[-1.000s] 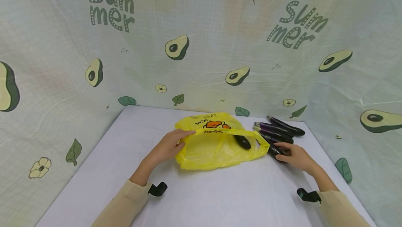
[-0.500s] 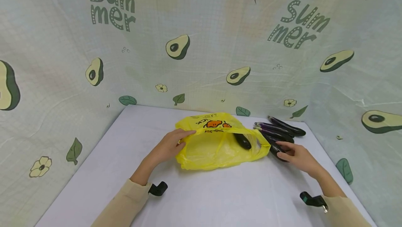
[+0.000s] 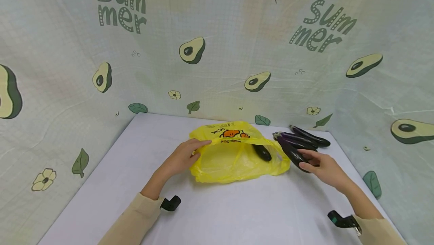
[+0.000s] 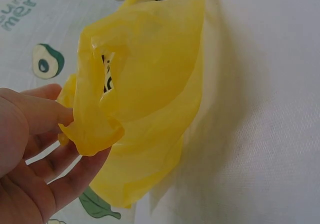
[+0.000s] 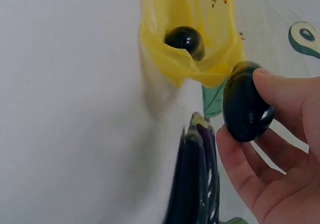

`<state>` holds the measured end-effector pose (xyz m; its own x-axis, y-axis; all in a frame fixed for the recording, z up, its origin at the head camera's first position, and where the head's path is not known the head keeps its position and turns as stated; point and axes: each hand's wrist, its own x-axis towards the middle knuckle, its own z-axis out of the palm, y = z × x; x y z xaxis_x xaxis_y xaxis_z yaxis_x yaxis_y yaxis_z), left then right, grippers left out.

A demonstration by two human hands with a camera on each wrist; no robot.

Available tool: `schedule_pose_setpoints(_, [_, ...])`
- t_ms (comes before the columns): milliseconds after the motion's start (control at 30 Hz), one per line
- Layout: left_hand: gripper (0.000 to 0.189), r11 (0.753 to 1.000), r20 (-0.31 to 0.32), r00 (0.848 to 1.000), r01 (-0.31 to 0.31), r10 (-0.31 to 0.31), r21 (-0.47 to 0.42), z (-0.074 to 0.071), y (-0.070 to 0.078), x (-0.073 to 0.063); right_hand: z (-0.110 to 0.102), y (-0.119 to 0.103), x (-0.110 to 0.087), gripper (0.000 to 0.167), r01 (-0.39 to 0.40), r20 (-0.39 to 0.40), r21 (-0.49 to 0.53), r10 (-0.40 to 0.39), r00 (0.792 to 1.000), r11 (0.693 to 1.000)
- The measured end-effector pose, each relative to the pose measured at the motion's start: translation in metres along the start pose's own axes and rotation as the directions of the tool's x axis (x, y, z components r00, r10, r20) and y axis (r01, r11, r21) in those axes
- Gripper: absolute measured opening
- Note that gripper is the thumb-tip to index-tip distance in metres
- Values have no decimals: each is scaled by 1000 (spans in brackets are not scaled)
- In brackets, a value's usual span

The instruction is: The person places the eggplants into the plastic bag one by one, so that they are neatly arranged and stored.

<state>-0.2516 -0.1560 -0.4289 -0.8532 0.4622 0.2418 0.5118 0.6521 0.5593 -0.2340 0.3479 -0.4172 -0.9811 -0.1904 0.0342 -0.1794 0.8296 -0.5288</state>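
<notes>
Near the right edge of the table [image 3: 237, 215], with open room on my side of the bag [image 3: 217, 167], my right fingers [image 5: 237, 159] grip an eggplant [image 5: 246, 108] by its blunt end. My left fingers [image 4: 75, 181] pinch the bag.

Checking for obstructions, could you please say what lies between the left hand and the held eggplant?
The head view shows the yellow bag, with another eggplant inside.

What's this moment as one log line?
left grip: holds yellow plastic bag | right grip: holds long glossy dark-purple eggplant | in bag: another dark eggplant
</notes>
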Motion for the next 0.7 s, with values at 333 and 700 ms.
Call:
schedule_pose_setpoints(333, [58,1000,1,1000,0,0,-3,0,-1,1,-7,-19,-8,62,34,-31,-25,-34,999,999])
schedule_pose_setpoints(700, [57,1000,3,1000,1,-1,1,-1,-1,2,-9,-39,-19,59,38,-4,36,-38,999,999])
